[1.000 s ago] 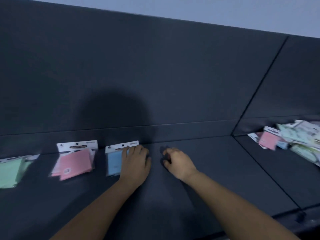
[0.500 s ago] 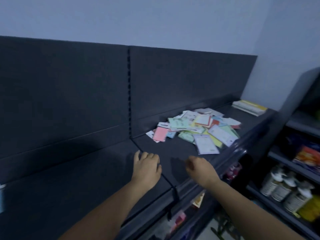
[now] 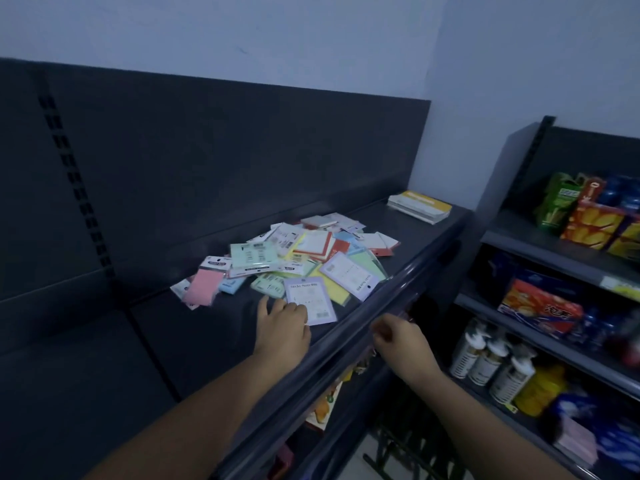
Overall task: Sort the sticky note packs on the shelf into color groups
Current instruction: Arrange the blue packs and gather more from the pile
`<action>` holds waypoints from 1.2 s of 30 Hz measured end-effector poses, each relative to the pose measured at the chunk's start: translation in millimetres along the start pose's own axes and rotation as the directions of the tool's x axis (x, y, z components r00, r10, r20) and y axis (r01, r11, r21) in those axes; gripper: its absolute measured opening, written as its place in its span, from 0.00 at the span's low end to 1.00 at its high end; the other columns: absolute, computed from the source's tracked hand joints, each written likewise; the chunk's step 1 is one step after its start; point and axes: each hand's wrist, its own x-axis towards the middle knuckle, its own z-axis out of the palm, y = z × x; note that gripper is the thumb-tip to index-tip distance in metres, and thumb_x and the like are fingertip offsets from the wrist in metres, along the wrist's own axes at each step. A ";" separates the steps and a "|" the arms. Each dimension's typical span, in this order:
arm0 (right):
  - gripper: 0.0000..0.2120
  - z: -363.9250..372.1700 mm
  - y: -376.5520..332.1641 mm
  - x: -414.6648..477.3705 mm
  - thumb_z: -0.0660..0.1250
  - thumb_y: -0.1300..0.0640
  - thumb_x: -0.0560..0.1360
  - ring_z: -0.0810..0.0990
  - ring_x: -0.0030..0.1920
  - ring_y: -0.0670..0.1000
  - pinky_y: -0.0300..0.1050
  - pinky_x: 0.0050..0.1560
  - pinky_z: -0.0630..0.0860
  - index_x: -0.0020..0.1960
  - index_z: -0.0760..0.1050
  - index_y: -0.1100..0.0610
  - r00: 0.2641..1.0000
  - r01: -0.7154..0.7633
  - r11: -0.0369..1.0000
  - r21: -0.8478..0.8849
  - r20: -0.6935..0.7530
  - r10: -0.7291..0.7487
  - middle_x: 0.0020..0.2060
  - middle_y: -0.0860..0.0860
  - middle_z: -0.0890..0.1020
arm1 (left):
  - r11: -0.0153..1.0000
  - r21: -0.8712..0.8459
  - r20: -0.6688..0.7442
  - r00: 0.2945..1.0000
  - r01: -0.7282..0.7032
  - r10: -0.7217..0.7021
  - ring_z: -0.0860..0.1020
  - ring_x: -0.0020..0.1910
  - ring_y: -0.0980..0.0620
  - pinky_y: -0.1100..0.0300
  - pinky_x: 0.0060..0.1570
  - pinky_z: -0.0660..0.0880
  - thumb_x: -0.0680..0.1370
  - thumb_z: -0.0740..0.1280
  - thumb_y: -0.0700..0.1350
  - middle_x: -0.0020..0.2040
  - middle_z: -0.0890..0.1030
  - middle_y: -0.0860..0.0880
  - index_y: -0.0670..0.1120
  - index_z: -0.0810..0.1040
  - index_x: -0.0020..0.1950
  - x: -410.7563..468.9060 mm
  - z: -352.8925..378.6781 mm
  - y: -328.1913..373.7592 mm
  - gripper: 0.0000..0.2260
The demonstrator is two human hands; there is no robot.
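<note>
Legible text, one entry: "Sticky Note", dark print across the top of the lavender pack (image 3: pixel 310 301), at 1 o'clock from my left hand (image 3: pixel 282 329), my fingertips at its near-left edge. One more mark follows on the same line, too small to read. Barcode and fine print lower on that card: not readable

Second lavender pack (image 3: pixel 349 276), 2 o'clock from the first: one sideways line of print, letters not resolved

Mint pack (image 3: pixel 254 255), 12 o'clock from my hand: barcodes, digits unresolved

Pink pack (image 3: pixel 204 287), 10 o'clock: black header label, blurred

Red packet (image 3: pixel 540 308), 3 o'clock: white characters, not legible
</note>
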 end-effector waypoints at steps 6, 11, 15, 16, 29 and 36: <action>0.06 15.8 1.0 56.4 0.63 0.59 0.74 0.78 0.42 0.47 0.40 0.41 0.74 0.48 0.77 0.53 0.999 -0.007 1.000 0.012 0.038 0.007 0.42 0.47 0.80 | 1.000 0.005 -0.040 0.999 0.025 -0.025 0.69 0.59 0.51 0.55 0.65 0.54 0.79 0.57 0.48 0.54 0.77 0.54 0.50 0.74 0.54 64.6 17.2 -19.6 0.09; 0.08 10.9 -3.4 113.0 0.62 0.62 0.73 0.79 0.40 0.50 0.42 0.40 0.76 0.49 0.78 0.55 0.997 -0.071 0.993 0.091 0.035 0.068 0.38 0.49 0.80 | 1.000 -0.004 -0.068 0.998 0.017 -0.017 0.70 0.58 0.51 0.55 0.65 0.55 0.79 0.57 0.48 0.55 0.77 0.54 0.50 0.74 0.57 114.0 24.7 -28.3 0.10; 0.09 11.4 5.6 149.4 0.62 0.63 0.74 0.76 0.35 0.46 0.27 0.29 0.69 0.51 0.78 0.56 0.994 -0.102 0.980 0.169 0.046 0.096 0.38 0.49 0.79 | 0.999 0.007 -0.081 0.996 0.032 -0.032 0.70 0.58 0.51 0.55 0.64 0.57 0.79 0.58 0.48 0.57 0.76 0.54 0.51 0.74 0.59 147.2 31.0 -30.8 0.11; 0.09 11.0 9.1 157.4 0.62 0.63 0.74 0.76 0.36 0.46 0.27 0.30 0.69 0.52 0.78 0.56 0.994 -0.106 0.978 0.178 0.052 0.098 0.39 0.49 0.79 | 0.999 0.021 -0.085 0.996 0.038 -0.036 0.70 0.58 0.51 0.55 0.64 0.57 0.78 0.58 0.48 0.57 0.76 0.54 0.51 0.73 0.59 154.9 33.1 -29.9 0.11; 0.09 10.4 48.6 295.7 0.61 0.66 0.73 0.77 0.39 0.51 0.33 0.34 0.69 0.49 0.78 0.58 0.986 0.068 0.982 0.175 0.139 -0.093 0.41 0.54 0.82 | 0.980 -0.020 -0.177 0.963 0.200 -0.201 0.69 0.60 0.53 0.57 0.66 0.53 0.76 0.61 0.47 0.58 0.74 0.53 0.52 0.72 0.60 244.8 62.6 -3.1 0.13; 0.09 9.5 81.2 351.4 0.62 0.66 0.72 0.76 0.39 0.50 0.34 0.35 0.65 0.49 0.78 0.59 0.966 0.104 0.974 0.202 0.213 -0.148 0.44 0.56 0.83 | 0.969 0.031 -0.226 0.946 0.247 -0.234 0.70 0.60 0.52 0.58 0.62 0.55 0.77 0.59 0.49 0.57 0.74 0.52 0.52 0.73 0.58 286.2 69.2 14.6 0.11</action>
